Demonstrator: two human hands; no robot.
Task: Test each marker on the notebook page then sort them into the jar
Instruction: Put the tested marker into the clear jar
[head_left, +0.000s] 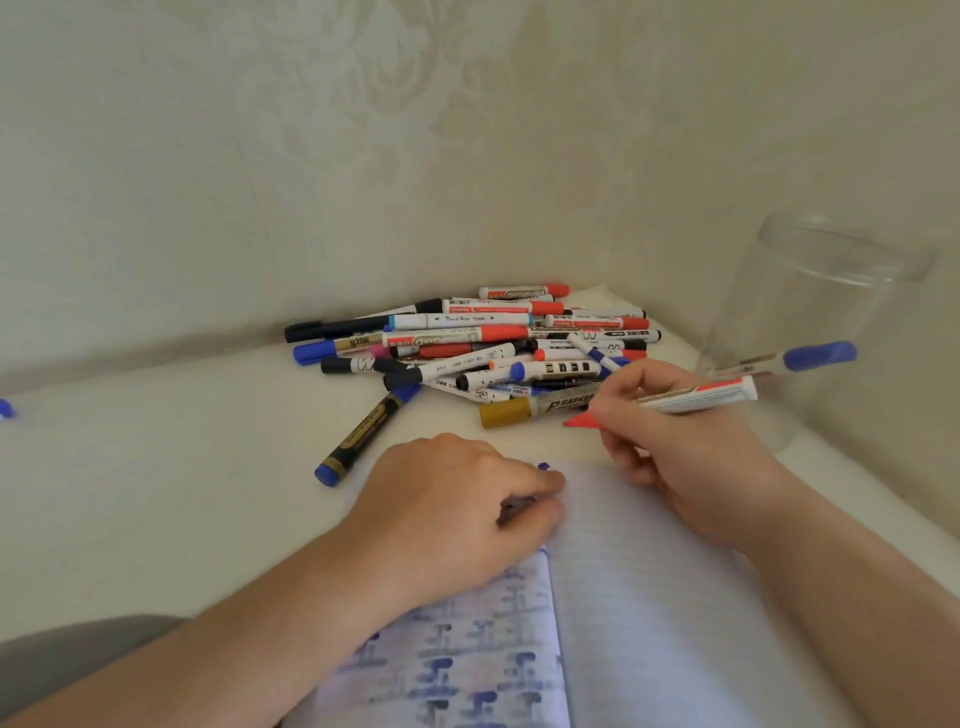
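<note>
One red marker (675, 402) sits pinched in your right hand (680, 447); left hand (457, 499) pinches a cap beside the notebook (649, 597). Next, draw.

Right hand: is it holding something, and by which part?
Yes: the right hand grips a red marker around its front half, near the red tip; its rear end sticks out.

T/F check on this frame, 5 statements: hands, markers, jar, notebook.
1. The right hand holds a red-tipped marker. True.
2. The glass jar is packed with markers. False: only one blue-capped marker shows at it.
3. The left hand rests on the open notebook. True.
4. The marker pile sits on the notebook. False: it lies beyond it, by the wall.
5. The left-hand page is blank. False: it carries blue marks.
</note>
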